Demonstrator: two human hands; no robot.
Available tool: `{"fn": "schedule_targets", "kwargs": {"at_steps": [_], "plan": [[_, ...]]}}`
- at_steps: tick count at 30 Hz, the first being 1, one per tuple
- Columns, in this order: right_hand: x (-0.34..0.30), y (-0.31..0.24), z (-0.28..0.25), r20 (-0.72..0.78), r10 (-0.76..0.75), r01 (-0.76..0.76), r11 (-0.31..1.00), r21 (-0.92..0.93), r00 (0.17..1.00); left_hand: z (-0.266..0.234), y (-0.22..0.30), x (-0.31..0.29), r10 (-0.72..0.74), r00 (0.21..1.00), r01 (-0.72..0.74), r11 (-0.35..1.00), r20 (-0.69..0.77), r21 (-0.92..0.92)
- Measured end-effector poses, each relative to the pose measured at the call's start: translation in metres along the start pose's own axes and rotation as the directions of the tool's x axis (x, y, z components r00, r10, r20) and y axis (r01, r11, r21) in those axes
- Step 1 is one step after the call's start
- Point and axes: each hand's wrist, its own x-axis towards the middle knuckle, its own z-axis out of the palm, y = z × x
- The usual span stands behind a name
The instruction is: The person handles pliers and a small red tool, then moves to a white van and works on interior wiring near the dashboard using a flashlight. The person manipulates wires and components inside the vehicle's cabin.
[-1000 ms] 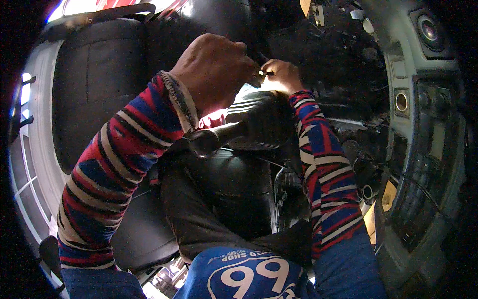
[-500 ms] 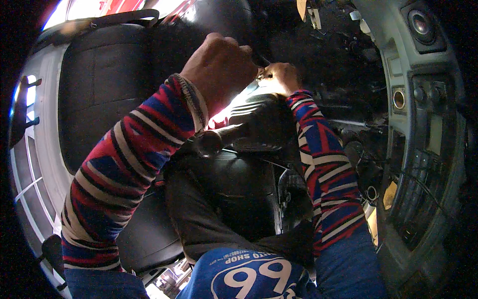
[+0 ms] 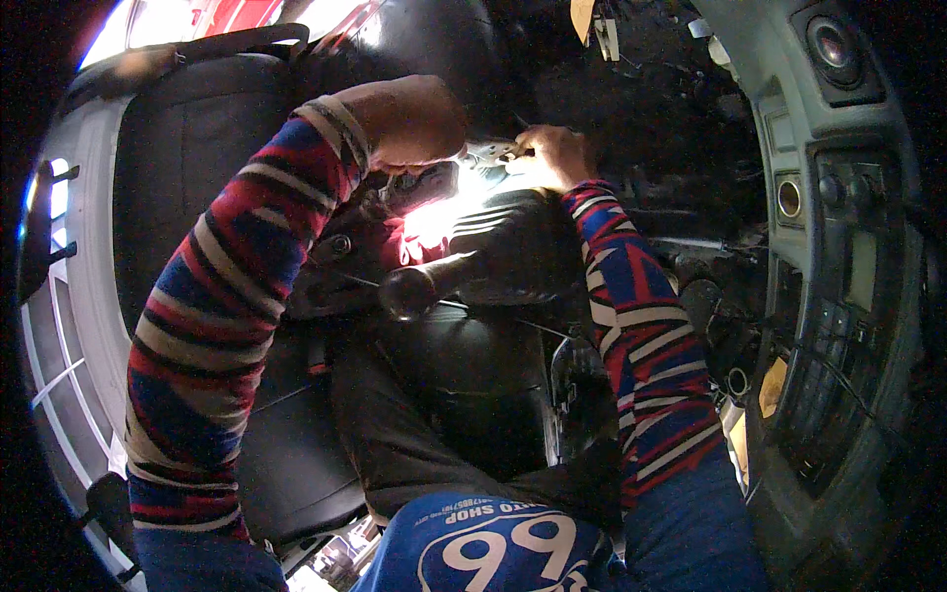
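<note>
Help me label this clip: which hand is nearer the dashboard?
Right. The right hand is left of the dashboard, with a dark area between them; the left hand is farther left, beyond the right one.

Sleeves [image 3: 222, 306] are striped red, blue, black and cream, the shirt [image 3: 406, 548] blue

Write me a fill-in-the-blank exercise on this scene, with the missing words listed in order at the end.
1. A small metallic piece shows ____ the left hand and the right hand.
2. The hand nearer to the dashboard is the ____ one.
3. The knobbed lever stands at a ribbed boot coloured ____.
4. The sleeves are patterned in red, cream, black and ____.

Missing words: between; right; black; blue.
</note>
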Motion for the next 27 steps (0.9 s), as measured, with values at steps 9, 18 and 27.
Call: {"fn": "schedule_targets", "kwargs": {"at_steps": [9, 18, 27], "plan": [[0.001, -0.01, -0.001, -0.012, 0.091, -0.092, 0.983, -0.156, 0.996, 0.037, 0.022, -0.023, 0.537, 0.803, -0.046, 0.488, -0.258, 0.872], [0.0, -0.016, -0.02, 0.026, 0.15, -0.146, 0.983, -0.111, 0.988, 0.025, 0.018, -0.032, 0.32, 0.933, -0.063, 0.591, -0.163, 0.804], [0.002, -0.022, -0.024, 0.072, 0.17, -0.162, 0.981, -0.112, 0.983, 0.003, 0.038, -0.011, 0.198, 0.953, 0.086, 0.552, -0.23, 0.83]]}}
